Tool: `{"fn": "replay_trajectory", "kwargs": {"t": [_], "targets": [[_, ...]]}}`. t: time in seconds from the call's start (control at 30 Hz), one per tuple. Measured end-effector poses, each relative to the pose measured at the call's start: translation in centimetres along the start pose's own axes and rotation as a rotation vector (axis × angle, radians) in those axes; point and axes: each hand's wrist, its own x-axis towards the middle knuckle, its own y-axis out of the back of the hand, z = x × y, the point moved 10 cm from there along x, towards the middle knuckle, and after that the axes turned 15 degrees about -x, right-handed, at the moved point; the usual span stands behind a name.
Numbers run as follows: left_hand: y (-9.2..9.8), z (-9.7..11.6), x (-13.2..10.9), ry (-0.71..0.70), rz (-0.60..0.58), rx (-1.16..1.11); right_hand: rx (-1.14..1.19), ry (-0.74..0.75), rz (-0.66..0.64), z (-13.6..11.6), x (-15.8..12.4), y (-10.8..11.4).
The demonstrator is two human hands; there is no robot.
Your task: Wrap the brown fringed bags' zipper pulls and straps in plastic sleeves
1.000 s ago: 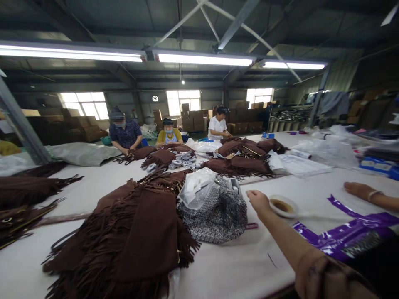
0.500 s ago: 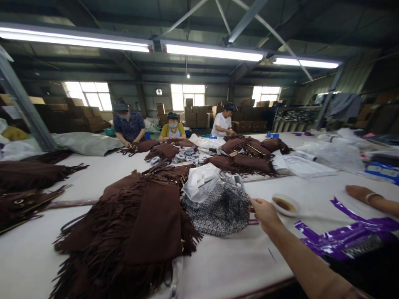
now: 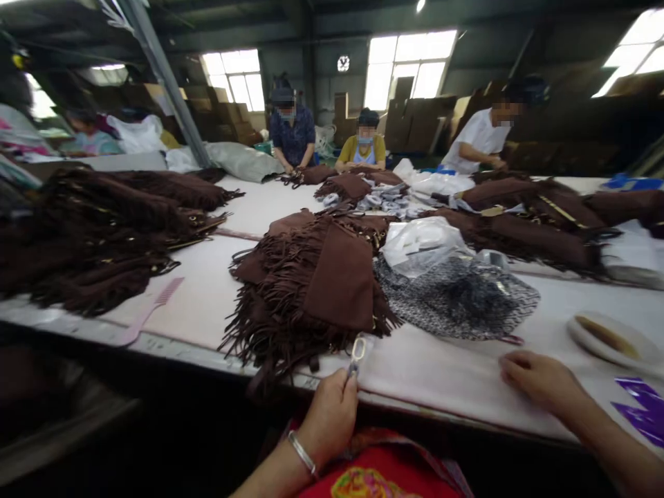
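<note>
My left hand (image 3: 329,418), with a silver bangle at the wrist, is closed at the table's front edge. Between thumb and fingers it grips a small item with a pale oval metal loop (image 3: 359,348); its lower part is hidden in the hand. Just beyond lies a pile of dark brown fringed bags (image 3: 339,273). My right hand (image 3: 539,380) rests low over the white tabletop, fingers loosely bent and slightly apart, with nothing visible in them. Closest to it is a black-and-white patterned cloth (image 3: 456,297), with a clear plastic bag (image 3: 422,245) lying on top.
A pink comb (image 3: 153,315) lies at the front left, beside more brown fringed bags (image 3: 114,228). At right are a roll of tape (image 3: 612,339) and purple plastic (image 3: 640,408). Several co-workers sit or stand across the table, near grey-white rolls (image 3: 384,200) and brown bags (image 3: 539,235).
The view has swung left and down, bringing in the comb and left-hand bags. My left hand now holds the looped item at the table edge. My right hand is away from the patterned cloth.
</note>
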Motion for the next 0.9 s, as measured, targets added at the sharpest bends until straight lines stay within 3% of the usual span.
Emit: {"fn": "replay_trajectory", "kwargs": {"t": [0.03, 0.13, 0.23, 0.33, 0.43, 0.6, 0.8, 0.9], "targets": [[0.3, 0.6, -0.2, -0.029, 0.008, 0.068, -0.001, 0.129, -0.187, -2.8, -2.3, -2.3], [0.6, 2.0, -0.6, -0.118, 0.030, 0.274, 0.193, 0.425, -0.460, -12.6, -10.7, -5.4], [0.2, 2.4, -1.0, -0.165, 0.020, 0.452, 0.385, 0.558, -0.501, -21.2, -15.6, -5.9], [-0.3, 2.2, -1.3, -0.208, -0.015, 0.545, 0.506, 0.548, -0.478, -25.5, -15.8, -6.6], [-0.3, 2.3, -1.6, -0.262, -0.037, 0.587, 0.527, 0.530, -0.439, -26.9, -14.6, -7.8], [0.1, 2.4, -1.9, -0.281, -0.027, 0.658, 0.438, 0.449, -0.421, -26.2, -13.7, -9.8], [-0.2, 2.2, -2.1, -0.298, -0.019, 0.700, 0.324, 0.376, -0.328, -25.1, -12.8, -10.3], [0.3, 2.4, -2.4, -0.339, 0.059, 0.700, 0.341, 0.366, -0.336, -25.0, -12.5, -10.4]]}}
